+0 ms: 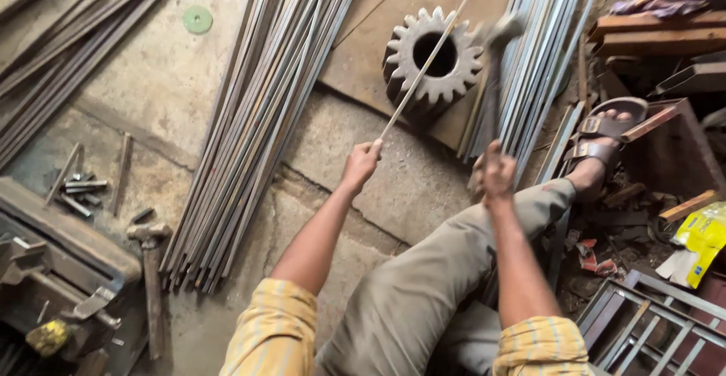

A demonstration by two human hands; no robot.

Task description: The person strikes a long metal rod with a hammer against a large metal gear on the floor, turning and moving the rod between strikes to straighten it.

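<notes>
Head-camera view, looking down at a person seated on a concrete workshop floor. Their left hand is closed around the near end of a thin metal rod, which slants away across the top of a large toothed gear standing on the floor. Their right hand is wrapped around the handle of a hammer, its blurred head raised just beside the gear. Bundles of long steel strips lie to the left. A second hammer rests near them.
</notes>
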